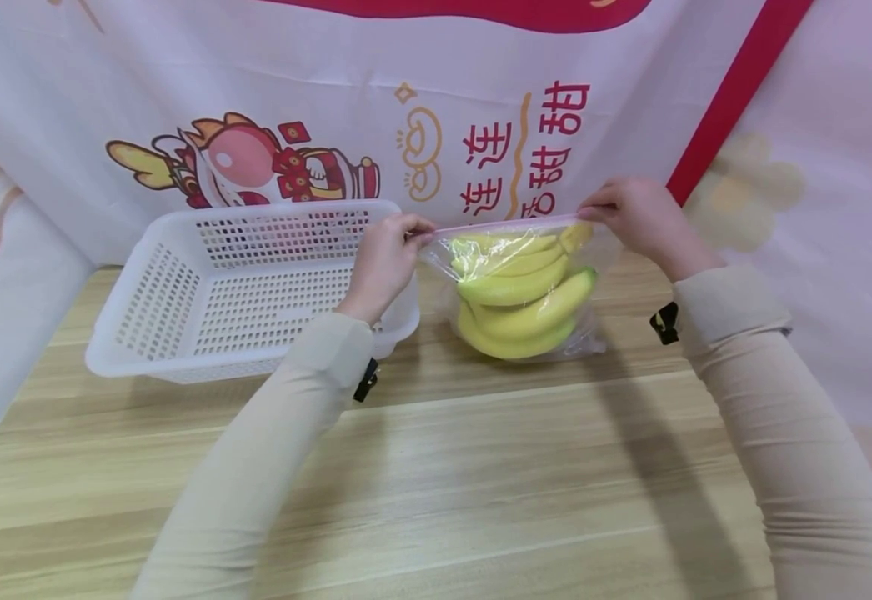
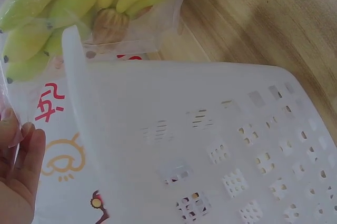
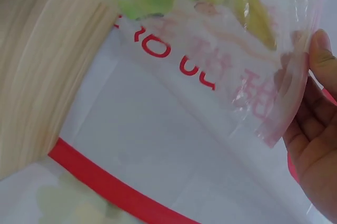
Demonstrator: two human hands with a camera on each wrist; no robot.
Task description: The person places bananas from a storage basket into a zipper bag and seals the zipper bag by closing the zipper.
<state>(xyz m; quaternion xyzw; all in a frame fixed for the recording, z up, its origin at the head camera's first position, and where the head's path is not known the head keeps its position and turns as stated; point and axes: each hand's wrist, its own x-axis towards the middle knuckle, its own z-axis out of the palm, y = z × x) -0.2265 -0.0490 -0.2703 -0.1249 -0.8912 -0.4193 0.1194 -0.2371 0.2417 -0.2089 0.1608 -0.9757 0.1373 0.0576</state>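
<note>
A clear zip bag with a pink top strip holds a bunch of yellow bananas, some with green tips. My left hand pinches the bag's top left corner between thumb and fingers. At the opposite top corner, my right hand pinches the same pink strip, which stretches straight between both hands. In the right wrist view the right hand has its thumb on one side of the strip and fingers behind it. The left wrist view catches the left hand at its edge, next to the bag.
A white perforated plastic basket stands left of the bag, beside my left forearm. Both are on a wood-grain table. Behind rises a white printed cloth with red lettering and a cartoon figure.
</note>
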